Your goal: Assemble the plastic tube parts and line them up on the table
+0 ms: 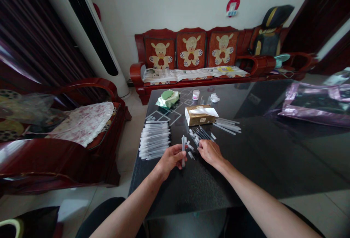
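Observation:
My left hand [172, 157] grips a translucent white tube [183, 152], like a pen barrel, and holds it upright above the table's near part. My right hand [210, 152] is low over the tabletop with its fingers bent together; whatever they may pinch is hidden. Just beyond those fingers lie several thin dark rods [201, 133], like pen refills. Small whitish caps [190, 155] are scattered between my two hands. To the left, many translucent white pens [155, 139] lie side by side in a stack. More pale tubes [226, 125] lie behind my right hand.
On the black glossy table [175, 198] stand a tissue box [201, 116], a green wipes pack [167, 99], a small cup [195, 94] and crumpled tissue [214, 97]. A purple-edged plastic package [314, 103] lies right. Wooden seats [138, 74] stand beyond and left.

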Demonstrator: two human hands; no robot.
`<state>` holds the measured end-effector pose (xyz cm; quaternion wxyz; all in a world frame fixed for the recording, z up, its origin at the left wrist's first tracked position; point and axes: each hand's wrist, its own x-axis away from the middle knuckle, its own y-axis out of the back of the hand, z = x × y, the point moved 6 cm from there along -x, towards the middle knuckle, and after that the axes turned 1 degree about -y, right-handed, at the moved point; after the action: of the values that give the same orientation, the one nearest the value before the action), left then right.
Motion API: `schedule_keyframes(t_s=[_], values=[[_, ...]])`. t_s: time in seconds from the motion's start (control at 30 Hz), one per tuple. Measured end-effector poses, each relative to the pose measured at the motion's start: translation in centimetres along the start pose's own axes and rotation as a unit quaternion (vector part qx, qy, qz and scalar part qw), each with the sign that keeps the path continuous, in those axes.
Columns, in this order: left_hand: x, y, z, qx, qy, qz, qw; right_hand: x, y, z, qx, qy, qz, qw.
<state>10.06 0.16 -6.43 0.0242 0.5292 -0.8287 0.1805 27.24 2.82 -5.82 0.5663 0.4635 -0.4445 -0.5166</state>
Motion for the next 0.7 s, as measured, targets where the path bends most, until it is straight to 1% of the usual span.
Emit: schedule_keyframes(t_s=[0.3, 0.53, 0.63, 0.7], values=[[0.1, -0.3, 0.1, 0.002, 0.007, 0.015, 1.0, 0.4, 0.5, -0.1, 0.049, 0.017, 0.026, 0.998], [0.2, -0.4, 0.4, 0.037, 0.008, 0.034, 0.999, 0.4, 0.2, -0.5, 0.042, 0.013, 0.029, 0.999], [0.1, -0.2, 0.4, 0.053, 0.01, 0.02, 0.998, 0.2, 0.4, -1.0, 0.03, 0.015, 0.023, 0.999], [0.0, 0.1, 0.1, 0.062, -0.011, -0.001, 0.998, 0.1, 0.7, -1.3, 0.021, 0.016, 0.01, 1.0]])
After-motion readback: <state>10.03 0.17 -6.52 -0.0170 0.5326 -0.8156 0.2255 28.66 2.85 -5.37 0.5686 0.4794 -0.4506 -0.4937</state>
